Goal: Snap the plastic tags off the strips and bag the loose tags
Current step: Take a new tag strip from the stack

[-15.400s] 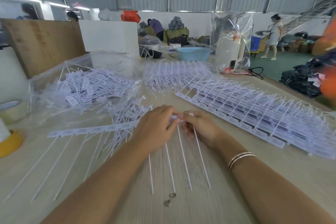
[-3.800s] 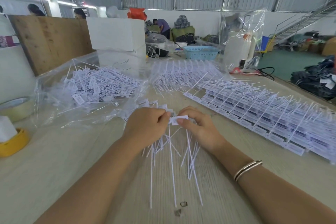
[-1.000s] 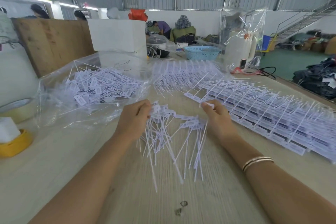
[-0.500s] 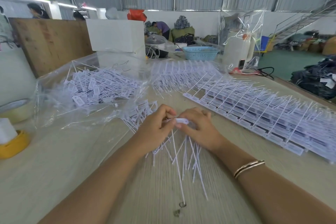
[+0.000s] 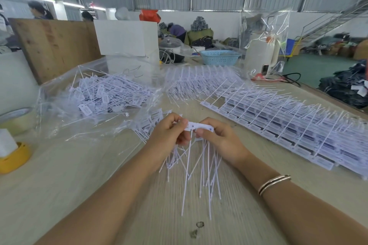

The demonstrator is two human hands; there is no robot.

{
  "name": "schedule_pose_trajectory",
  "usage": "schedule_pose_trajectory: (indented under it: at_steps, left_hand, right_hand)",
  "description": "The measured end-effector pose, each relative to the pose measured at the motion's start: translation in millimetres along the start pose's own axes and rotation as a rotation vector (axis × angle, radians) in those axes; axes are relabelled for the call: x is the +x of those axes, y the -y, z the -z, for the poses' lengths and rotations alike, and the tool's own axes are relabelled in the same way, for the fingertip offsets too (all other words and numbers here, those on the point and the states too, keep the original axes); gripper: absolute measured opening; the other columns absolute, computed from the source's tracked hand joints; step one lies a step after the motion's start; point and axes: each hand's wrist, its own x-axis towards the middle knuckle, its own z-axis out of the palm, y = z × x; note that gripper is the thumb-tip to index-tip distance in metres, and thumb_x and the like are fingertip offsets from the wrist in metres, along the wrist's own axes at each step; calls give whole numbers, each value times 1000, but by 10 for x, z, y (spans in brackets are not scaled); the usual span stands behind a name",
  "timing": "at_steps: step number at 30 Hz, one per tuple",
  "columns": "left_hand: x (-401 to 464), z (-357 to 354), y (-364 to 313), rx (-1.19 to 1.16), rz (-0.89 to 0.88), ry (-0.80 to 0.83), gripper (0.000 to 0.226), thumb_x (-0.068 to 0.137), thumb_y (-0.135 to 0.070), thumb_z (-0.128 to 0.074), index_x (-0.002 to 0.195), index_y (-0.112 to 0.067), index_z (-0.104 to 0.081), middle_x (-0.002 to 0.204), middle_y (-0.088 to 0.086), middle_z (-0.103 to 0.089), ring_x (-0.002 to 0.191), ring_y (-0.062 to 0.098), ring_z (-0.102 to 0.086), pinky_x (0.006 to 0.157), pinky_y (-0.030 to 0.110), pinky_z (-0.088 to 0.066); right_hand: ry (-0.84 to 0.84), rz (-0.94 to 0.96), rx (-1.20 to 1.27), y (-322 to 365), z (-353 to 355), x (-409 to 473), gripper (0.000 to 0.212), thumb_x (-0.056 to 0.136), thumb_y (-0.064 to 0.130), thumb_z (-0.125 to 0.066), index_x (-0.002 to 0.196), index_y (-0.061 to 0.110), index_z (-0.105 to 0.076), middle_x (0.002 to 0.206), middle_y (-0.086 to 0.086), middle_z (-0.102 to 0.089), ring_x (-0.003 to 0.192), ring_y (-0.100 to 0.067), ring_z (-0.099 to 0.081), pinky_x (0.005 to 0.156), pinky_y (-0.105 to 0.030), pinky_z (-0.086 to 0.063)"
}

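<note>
- Just above the surface (image 5: 59,185), centre of view, you're holding a short piece of strip (image 5: 199,126) between both hands, w/ thin white tails hanging from it down toward the wood.
- Your left hand (image 5: 169,135) is pinching the strip's left end, fingers curled round it; it also looks to be clutching a bundle of loose tags (image 5: 179,157), tails fanning out below the palm.
- Your right hand (image 5: 221,137) is gripping the right end, thumb underneath and fingers over the top. Hands are sitting close together, so the bend likely lands on one joint – prob. why you're holding it that way for the snap.
- The clear bag (image 5: 89,101) is lying open on its side to your left, near the left hand, already holding a heap of loose tags, mouth facing you. That's handy for dropping a handful in w/o reaching far.
- Unbroken strips (image 5: 278,125) are lying stacked in a long row to your right, near the right hand, so the next one is an easy grab.
- More tags (image 5: 199,83) are piling up in plastic further back.
- Writing: some tags are showing small dark print, but it's too small and blurred to read. No brand visible.
</note>
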Motion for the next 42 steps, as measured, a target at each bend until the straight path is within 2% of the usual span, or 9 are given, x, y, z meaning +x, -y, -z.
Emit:
schedule_pose_trajectory:
  at_steps: [5, 12, 15, 20, 26, 29, 33, 37, 42]
  left_hand:
    - [-17, -71, -41, -462, 222, 1, 16, 95, -14, -51, 81, -7, -56, 51, 1, -59, 44, 8, -54, 46, 19, -48]
    - [-38, -163, -151, -760, 389, -46, 15, 94, -8, -52, 79, -8, -56, 55, 8, -65, 45, 11, -62, 44, 18, -51]
    - [-56, -226, -170, -858, 399, -40, 14, 94, -7, -51, 81, -7, -56, 57, 8, -66, 48, 11, -63, 44, 18, -51]
    - [-60, -192, -211, -1072, 322, -59, 10, 92, -10, -51, 85, -6, -56, 58, 5, -64, 48, 9, -62, 45, 19, -51]
    - [7, 60, -162, -305, 81, -172, 10, 93, -13, -55, 84, -13, -58, 54, -5, -59, 50, 8, -52, 49, 17, -47]
    - [69, -11, -130, -69, 38, -156, 4, 92, -14, -59, 94, -13, -56, 54, -5, -62, 48, 7, -56, 51, 17, -49]
    - [273, -139, -119, 97, 9, -194, 7, 91, -17, -60, 85, -15, -56, 60, 1, -63, 45, 4, -56, 49, 17, -50]
    - [494, -329, -126, 219, -27, -193, 14, 89, -23, -64, 82, -14, -56, 62, 2, -61, 41, 0, -54, 46, 15, -45]
    - [500, -459, -96, 601, -100, -124, 40, 87, -50, -57, 113, -20, -55, 95, 0, -63, 89, 17, -62, 80, 34, -50]
  right_hand:
    - [-71, 101, -78, 28, -30, -3, 10, 90, 9, -60, 84, 13, -66, 77, -26, -60, 70, -29, -53, 71, -39, -43]
    - [-189, 187, -253, 5, -21, 21, 16, 93, 18, -55, 88, 10, -68, 80, -1, -69, 81, -21, -65, 90, -66, -36]
    - [-221, 220, -246, 14, -45, 23, 15, 91, 24, -53, 86, 22, -66, 80, 2, -69, 80, -20, -65, 86, -58, -43]
    - [-384, 90, 211, -2, 98, 35, 23, 93, 15, -54, 75, 27, -62, 77, 6, -67, 66, -8, -56, 66, -17, -48]
    - [-405, -71, 79, -75, 337, 54, 27, 95, 16, -51, 70, 23, -60, 77, 7, -61, 72, -6, -53, 60, -6, -41]
    - [-325, -186, -269, -174, 218, 126, 15, 97, 24, -49, 95, 21, -63, 102, 2, -56, 94, -9, -49, 83, -19, -39]
    - [-329, -277, -525, -180, 190, 169, 39, 101, 29, -37, 140, 30, -42, 145, 9, -35, 136, -12, -20, 107, -35, -10]
    - [-468, -255, -404, -196, 263, 155, 33, 101, 26, -38, 132, 28, -50, 138, 3, -41, 133, -18, -28, 114, -44, -16]
    - [-577, -209, -312, -199, 304, 157, 22, 100, 21, -39, 110, 30, -57, 117, 10, -48, 125, -15, -39, 111, -48, -22]
